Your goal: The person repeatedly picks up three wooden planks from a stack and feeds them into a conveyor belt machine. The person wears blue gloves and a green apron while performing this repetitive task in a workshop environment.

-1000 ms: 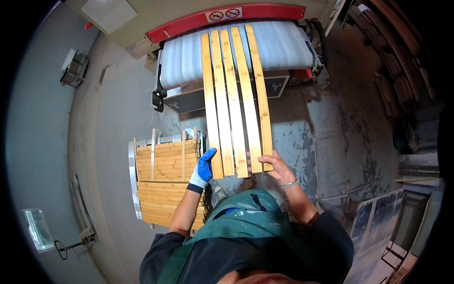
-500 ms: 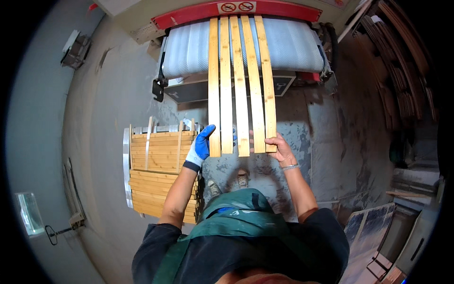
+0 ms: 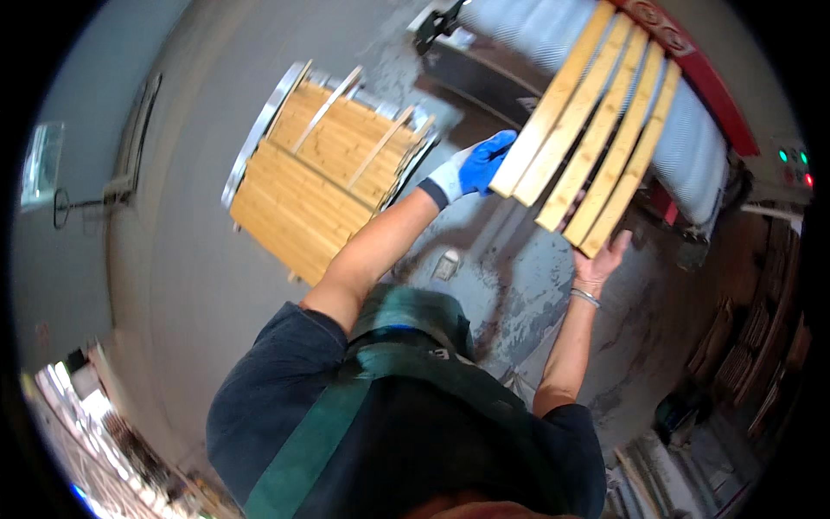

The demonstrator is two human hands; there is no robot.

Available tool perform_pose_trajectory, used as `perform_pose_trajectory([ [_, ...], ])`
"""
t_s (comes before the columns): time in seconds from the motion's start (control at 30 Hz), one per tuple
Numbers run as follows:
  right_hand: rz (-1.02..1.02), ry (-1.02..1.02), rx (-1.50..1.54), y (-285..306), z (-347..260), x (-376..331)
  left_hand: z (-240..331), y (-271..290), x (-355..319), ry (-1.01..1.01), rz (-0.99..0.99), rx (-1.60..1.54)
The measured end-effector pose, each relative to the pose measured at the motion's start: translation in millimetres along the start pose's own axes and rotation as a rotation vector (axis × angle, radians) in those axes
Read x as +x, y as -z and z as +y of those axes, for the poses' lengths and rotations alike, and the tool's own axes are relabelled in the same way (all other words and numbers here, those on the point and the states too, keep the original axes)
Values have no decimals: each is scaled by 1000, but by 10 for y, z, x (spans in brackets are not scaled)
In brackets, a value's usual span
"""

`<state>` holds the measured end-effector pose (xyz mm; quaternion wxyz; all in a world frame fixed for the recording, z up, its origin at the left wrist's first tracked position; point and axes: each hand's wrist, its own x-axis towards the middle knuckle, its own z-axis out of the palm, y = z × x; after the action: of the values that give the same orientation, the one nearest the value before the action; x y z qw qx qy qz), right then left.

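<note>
Several long pale wooden slats (image 3: 594,130) lean out side by side from the machine's ribbed white conveyor belt (image 3: 510,30). Their near ends overhang toward me; the right two now touch each other. My left hand (image 3: 484,166), in a blue and white glove, holds the outer edge of the leftmost slat near its end, with its fingers partly hidden under the wood. My bare right hand (image 3: 603,262) is beneath the right-hand ends, bearing the slats from below with its thumb out to the side. Fingertips show faintly through a gap.
A stack of similar slats (image 3: 303,186) with cross strips lies on a low support to the left. The machine's red guard bar (image 3: 692,78) crosses the top right, with lit buttons (image 3: 794,157) beside it. Stacked boards (image 3: 743,346) stand at the right.
My view has turned toward the left, so the belt and slats now appear at upper right. The slats' near ends have drawn closer together, and my right thumb has come off the rightmost slat.
</note>
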<state>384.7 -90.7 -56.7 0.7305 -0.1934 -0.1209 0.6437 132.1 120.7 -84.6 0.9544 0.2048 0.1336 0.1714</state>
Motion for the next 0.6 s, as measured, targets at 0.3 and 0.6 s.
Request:
perform_pose_trajectory([
  [0.3, 944, -60, 142, 1842, 1032, -394, -1363, 1469, -1924, 35, 172, -420],
  [0.6, 570, -903, -759, 2056, 4889, 423, -2429, 2585, -4531, -99, 798, -562],
])
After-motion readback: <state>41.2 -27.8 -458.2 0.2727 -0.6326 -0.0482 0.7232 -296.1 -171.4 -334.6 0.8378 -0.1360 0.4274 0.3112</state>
